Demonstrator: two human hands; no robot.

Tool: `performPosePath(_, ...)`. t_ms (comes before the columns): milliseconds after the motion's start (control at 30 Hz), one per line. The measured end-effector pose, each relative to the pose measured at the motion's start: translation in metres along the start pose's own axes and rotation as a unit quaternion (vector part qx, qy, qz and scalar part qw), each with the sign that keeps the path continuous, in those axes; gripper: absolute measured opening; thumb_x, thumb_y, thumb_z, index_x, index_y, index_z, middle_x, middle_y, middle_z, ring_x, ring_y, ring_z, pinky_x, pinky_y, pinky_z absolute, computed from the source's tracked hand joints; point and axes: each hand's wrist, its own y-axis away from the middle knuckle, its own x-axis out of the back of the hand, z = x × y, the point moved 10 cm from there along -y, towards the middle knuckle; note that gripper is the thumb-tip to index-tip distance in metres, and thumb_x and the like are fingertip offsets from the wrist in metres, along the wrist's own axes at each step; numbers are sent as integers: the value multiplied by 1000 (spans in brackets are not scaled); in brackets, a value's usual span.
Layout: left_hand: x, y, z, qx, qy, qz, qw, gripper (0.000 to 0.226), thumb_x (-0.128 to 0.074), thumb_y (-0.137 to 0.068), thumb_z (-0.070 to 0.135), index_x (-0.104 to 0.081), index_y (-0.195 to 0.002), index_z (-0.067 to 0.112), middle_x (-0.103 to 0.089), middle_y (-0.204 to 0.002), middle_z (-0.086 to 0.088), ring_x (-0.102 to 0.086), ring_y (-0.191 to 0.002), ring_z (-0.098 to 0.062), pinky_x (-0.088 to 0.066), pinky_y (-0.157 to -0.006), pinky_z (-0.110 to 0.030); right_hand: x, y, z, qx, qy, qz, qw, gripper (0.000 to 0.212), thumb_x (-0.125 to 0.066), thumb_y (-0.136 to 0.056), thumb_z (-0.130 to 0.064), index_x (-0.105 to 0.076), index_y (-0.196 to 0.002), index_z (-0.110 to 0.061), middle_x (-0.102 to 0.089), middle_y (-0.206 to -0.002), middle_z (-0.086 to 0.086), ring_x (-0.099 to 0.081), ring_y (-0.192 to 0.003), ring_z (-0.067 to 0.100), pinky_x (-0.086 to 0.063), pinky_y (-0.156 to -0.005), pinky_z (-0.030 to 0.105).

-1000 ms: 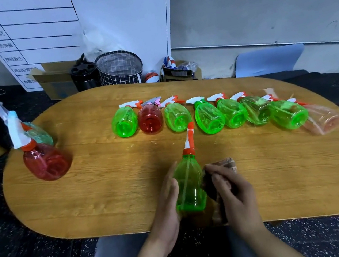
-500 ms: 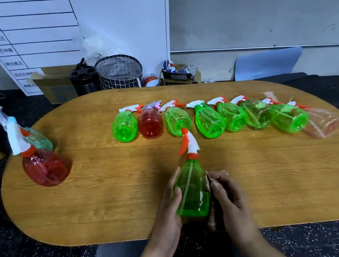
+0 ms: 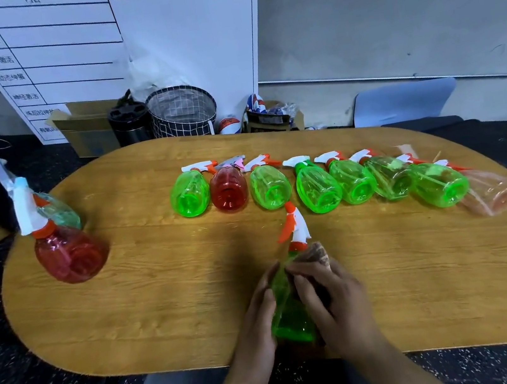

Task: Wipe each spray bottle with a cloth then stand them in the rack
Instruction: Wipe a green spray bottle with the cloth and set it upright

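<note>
Wooden oval table (image 3: 164,305) spreads before us, with bare board at nine o'clock and three o'clock of our hands. At its six o'clock edge our left hand (image 3: 258,317) cups a green spray bottle (image 3: 290,315), and our right hand (image 3: 332,299) presses a brown cloth (image 3: 316,253) against it, fingers curled. At twelve o'clock we count eight bottles lying in a row: six green, one red (image 3: 228,190), one pale orange (image 3: 492,195). At ten o'clock stand a red bottle (image 3: 67,254) and a teal one (image 3: 61,214).
</note>
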Motion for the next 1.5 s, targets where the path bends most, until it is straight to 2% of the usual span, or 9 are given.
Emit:
performPosePath(233,1,-5,2,-31,-58,15,998,44,-45,-105,53,-57,-148,49,-55,-158,13,-48,-150,-14,-31,-128,-53,-9,45,-27,206,71,-95,971,25,-65,-103,-33,-71,-128,-33,-70,-127,-2,-74,-91,12,-61,-73,27)
performPosePath(367,0,-2,-2,-14,-41,-1,999,50,-51,-100,63,-55,-149,51,-54,-159,12,-49,-149,-16,-37,-124,-58,19,6,-18,84,-22,-14,996,25,-61,-103,-30,-74,-124,-29,-68,-121,-10,-70,-103,4,-58,-84,25)
performPosePath(533,-1,-2,0,-10,-41,-12,999,50,-47,-96,69,-53,-145,60,-50,-159,22,-45,-151,-11,-40,-123,-58,5,-30,15,-48,34,3,998,29,-55,-102,-45,-75,-121,-37,-71,-108,-14,-67,-98,-2,-56,-86,32)
performPosePath(867,0,-6,4,-39,-66,18,997,43,-42,-104,53,-60,-144,52,-57,-155,15,-52,-146,-11,-36,-127,-49,-9,47,-25,201,86,-109,970,28,-62,-104,-35,-72,-130,-35,-68,-135,-4,-74,-86,9,-60,-71,24)
performPosePath(933,1,-5,2,-33,-58,18,998,45,-45,-104,58,-58,-146,51,-56,-157,13,-50,-148,-13,-35,-127,-52,-1,38,-25,173,47,-97,979,28,-60,-105,-35,-72,-131,-34,-68,-131,-5,-74,-91,7,-61,-73,26)
performPosePath(1033,0,-4,-1,-14,-44,4,999,50,-49,-101,64,-54,-149,52,-53,-159,13,-49,-149,-16,-39,-123,-58,18,0,-6,36,-24,-5,999,28,-58,-104,-38,-74,-127,-34,-69,-119,-9,-70,-102,3,-59,-82,29)
performPosePath(1167,-1,-5,-1,-10,-33,-9,999,51,-49,-98,68,-53,-148,57,-51,-160,16,-48,-150,-14,-40,-122,-58,5,-27,11,-49,19,10,999,26,-58,-101,-41,-75,-119,-38,-70,-109,-17,-67,-99,-1,-57,-85,34)
performPosePath(1300,3,-6,-4,-7,-23,5,1000,45,-46,-101,54,-59,-145,52,-57,-156,11,-53,-146,-15,-40,-123,-56,-1,0,-8,35,32,-17,999,25,-59,-102,-40,-74,-122,-36,-67,-114,-12,-69,-96,1,-59,-77,30)
performPosePath(1500,-1,-6,5,-32,-79,5,996,48,-46,-101,70,-55,-146,55,-54,-157,20,-47,-149,-7,-32,-129,-48,-5,47,-25,168,46,-84,981,29,-66,-101,-35,-73,-129,-40,-64,-142,-11,-72,-98,-2,-60,-77,20)
